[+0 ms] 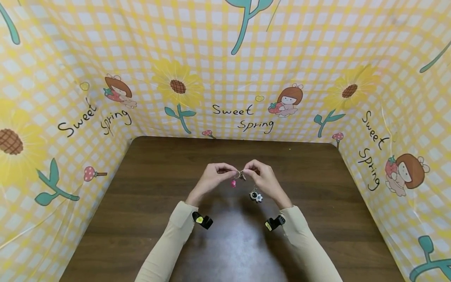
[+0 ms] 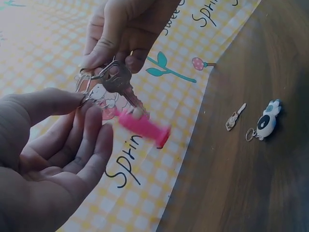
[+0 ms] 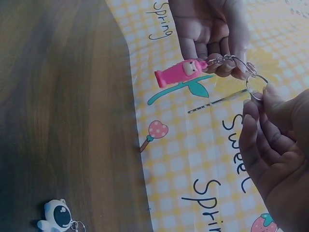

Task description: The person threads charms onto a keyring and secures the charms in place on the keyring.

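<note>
In the head view, the left hand (image 1: 215,176) and right hand (image 1: 263,178) almost meet above the wooden table (image 1: 158,196), each pinching small metal parts with fingertips nearly closed. The pink figure charm (image 1: 233,183) hangs below the left fingertips. Both pinches look shallow, so a slip could drop a piece; the astronaut keychain (image 1: 255,196), nearer and to the right, might be struck.

The left wrist view shows the held key (image 2: 116,79) broadside, hanging by the right fingertips, and the charm blurred; if it is swinging, it could twist and tangle the metal. Here a second key (image 2: 235,118) shows plainly on the table beside the astronaut; I cannot pick it out from the head.

The right wrist view turns the held key edge-on but shows the split ring (image 3: 246,86), pinched by the right thumb and finger, and the charm's chain (image 3: 226,58) reaching the left fingertips. Whether chain and ring are joined, I cannot tell.
</note>
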